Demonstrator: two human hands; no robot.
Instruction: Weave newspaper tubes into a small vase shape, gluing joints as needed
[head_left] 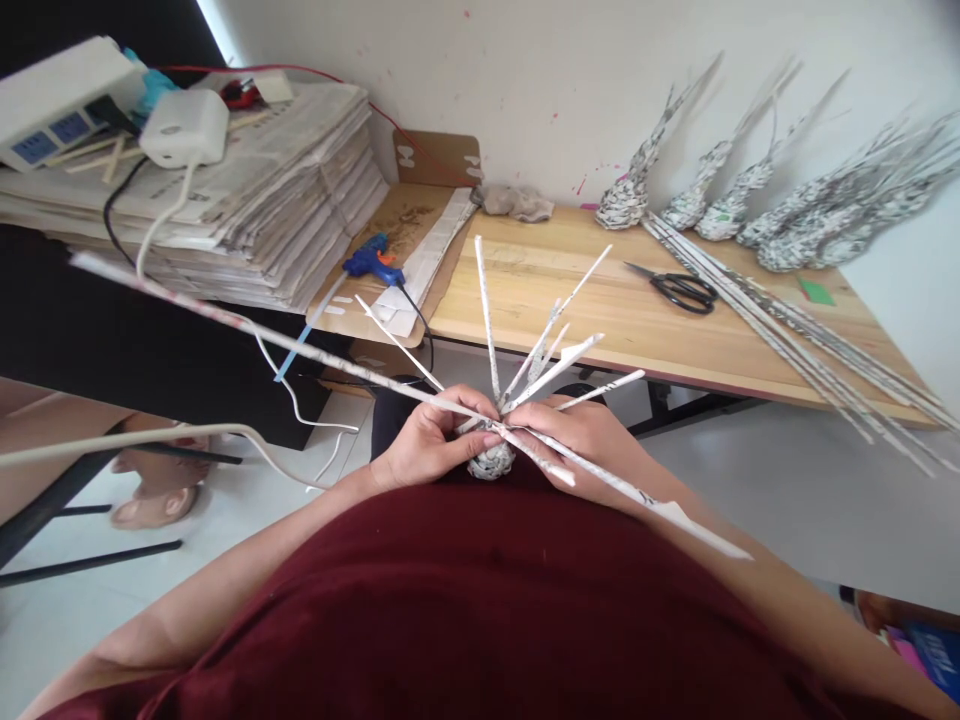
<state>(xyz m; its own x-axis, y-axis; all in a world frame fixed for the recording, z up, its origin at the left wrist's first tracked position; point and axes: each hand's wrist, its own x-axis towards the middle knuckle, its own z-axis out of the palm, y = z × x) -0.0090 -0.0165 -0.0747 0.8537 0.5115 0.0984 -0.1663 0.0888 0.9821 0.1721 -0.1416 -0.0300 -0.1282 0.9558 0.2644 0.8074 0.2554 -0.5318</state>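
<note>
In my lap sits a small woven newspaper piece (491, 462), rounded at the bottom, with several rolled paper sticks fanning out from its top. My left hand (435, 435) pinches a long rolled paper stick (330, 358) at the rim; this stick reaches far out to the upper left. On the other side, my right hand (574, 435) has its fingers closed around the woven piece and the bases of the sticks. Another stick (630, 490) slants down over my right forearm. My right fingertips are partly hidden behind the sticks.
On the wooden table (555, 270) lie black scissors (682, 290) and a bundle of paper sticks (780, 320). Several woven pieces (626, 200) lean along the wall. A blue glue gun (375, 262) rests beside stacked newspapers (300, 190). White cables hang at left, near another person's foot (154, 507).
</note>
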